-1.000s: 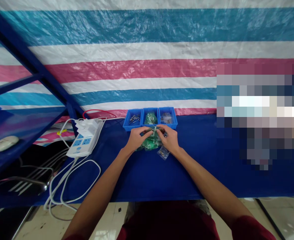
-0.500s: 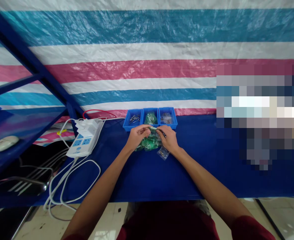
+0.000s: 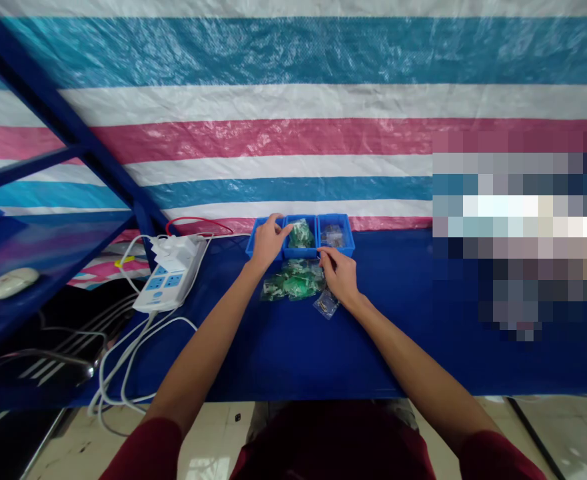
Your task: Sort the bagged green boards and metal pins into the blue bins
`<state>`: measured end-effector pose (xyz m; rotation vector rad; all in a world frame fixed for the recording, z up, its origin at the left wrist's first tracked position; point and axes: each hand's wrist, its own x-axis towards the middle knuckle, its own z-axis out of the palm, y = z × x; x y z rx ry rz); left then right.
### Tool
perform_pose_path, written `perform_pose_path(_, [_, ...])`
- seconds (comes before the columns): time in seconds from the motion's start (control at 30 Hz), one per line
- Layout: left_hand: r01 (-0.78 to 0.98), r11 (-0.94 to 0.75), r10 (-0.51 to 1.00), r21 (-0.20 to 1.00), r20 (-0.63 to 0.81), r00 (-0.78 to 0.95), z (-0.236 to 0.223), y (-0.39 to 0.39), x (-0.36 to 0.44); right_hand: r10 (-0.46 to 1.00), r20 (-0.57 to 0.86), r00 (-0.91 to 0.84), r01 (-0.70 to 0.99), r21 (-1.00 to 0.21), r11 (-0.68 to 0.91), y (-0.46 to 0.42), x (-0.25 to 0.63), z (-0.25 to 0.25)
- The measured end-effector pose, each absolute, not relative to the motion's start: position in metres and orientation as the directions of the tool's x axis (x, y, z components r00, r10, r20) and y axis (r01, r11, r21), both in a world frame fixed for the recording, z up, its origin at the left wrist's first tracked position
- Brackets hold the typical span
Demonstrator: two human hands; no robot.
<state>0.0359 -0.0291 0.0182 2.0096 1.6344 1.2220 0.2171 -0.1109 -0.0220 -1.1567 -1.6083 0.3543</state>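
My left hand (image 3: 269, 240) reaches over the left blue bin (image 3: 250, 249), covering most of its contents. Its thumb stands apart from the fingers, and I see nothing held. Fingers pinched, my right hand (image 3: 341, 272) hovers just in front of the bins; whatever is in the pinch is too small to make out. Below and between the hands lies a pile of green-tinted clear packets (image 3: 293, 283) with pale pieces inside. A small clear bag (image 3: 326, 305) of metal parts rests beside the right wrist. The middle bin (image 3: 300, 253) holds green packets, and the right bin (image 3: 343, 253) clear ones.
On the left of the blue table (image 3: 293, 360) is a white power strip (image 3: 166, 287) with plugs and looped white cables (image 3: 128, 363). A blue metal frame (image 3: 106, 173) rises at left, near a white computer mouse (image 3: 10, 283). Striped sheeting (image 3: 273, 140) hangs behind. The right side is pixelated.
My hands have separated. The left went forward to the left bin, and the pale green-white piece between them no longer shows. My right hand stayed near the packets.
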Motion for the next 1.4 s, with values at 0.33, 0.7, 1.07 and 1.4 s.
perform_pose_path(0.33, [0.657, -0.662, 0.749, 0.361, 0.286, 0.598, -0.002, -0.071, 0.012, 0.85, 0.519, -0.088, 0.677, -0.594, 0.433, -0.105, 0.218, -0.029])
perform_pose_path(0.7, [0.658, -0.732, 0.649, 0.177, 0.477, 0.593, 0.006, -0.067, 0.012, 0.852, 0.519, -0.067, 0.638, -0.634, 0.437, -0.107, 0.218, -0.025])
perform_pose_path(1.07, [0.405, -0.533, 0.846, 0.743, 0.471, 0.25, 0.0, -0.089, 0.033, 0.787, 0.597, -0.157, 0.492, -0.644, 0.586, -0.107, 0.216, -0.025])
perform_pose_path(1.4, [0.118, -0.365, 0.909, 0.923, 0.327, 0.257, -0.005, -0.092, 0.035, 0.771, 0.63, -0.093, 0.461, -0.659, 0.594, -0.109, 0.218, -0.025])
